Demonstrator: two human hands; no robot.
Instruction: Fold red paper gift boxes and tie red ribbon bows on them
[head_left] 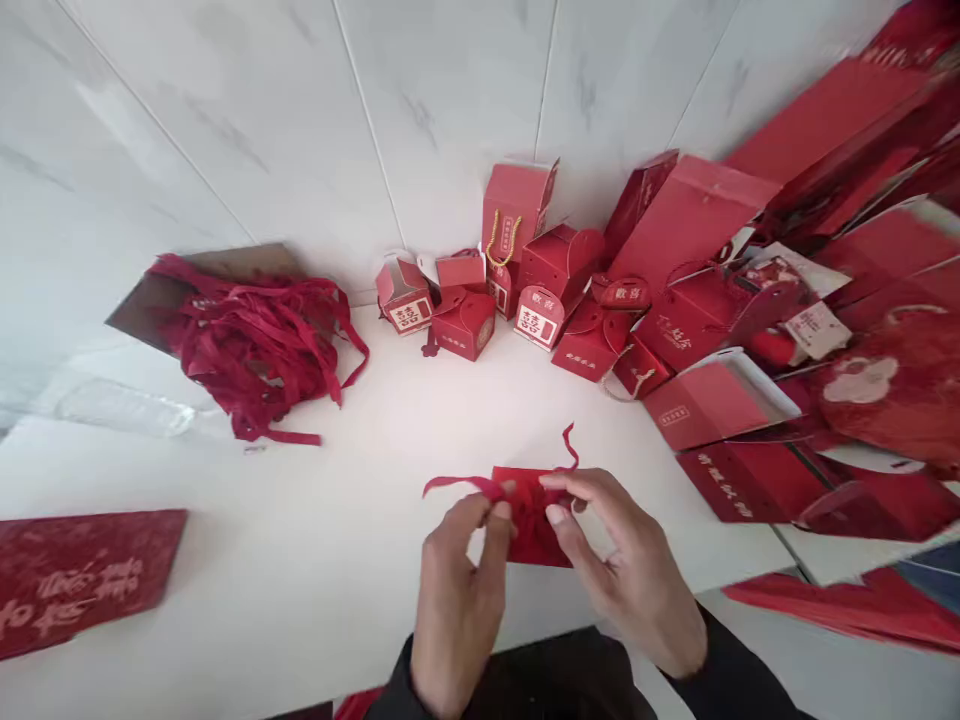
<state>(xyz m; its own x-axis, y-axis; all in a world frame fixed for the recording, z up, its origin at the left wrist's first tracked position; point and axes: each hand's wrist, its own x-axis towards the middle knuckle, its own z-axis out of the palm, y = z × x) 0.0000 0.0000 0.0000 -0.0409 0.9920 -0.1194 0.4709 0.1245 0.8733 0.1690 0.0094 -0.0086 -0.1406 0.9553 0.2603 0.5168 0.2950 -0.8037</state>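
Observation:
A red ribbon (459, 483) lies across a flat-looking red box (532, 549) near the front of the white table. Thumb and forefinger of my left hand (461, 575) pinch the ribbon at the box's left side, and its loose end sticks out to the left. My right hand (630, 560) pinches the ribbon on the right side, with a curled end rising behind the fingers. Between the hands, the middle of the ribbon sits over the box; whether it forms a knot or a bow is hard to make out.
A cardboard box (139, 305) spills a heap of red ribbons (262, 340) at the left. Several small red gift boxes (465, 322) stand along the marble wall. Larger red boxes and bags (720, 400) crowd the right side. A red printed packet (90, 580) lies at the left edge.

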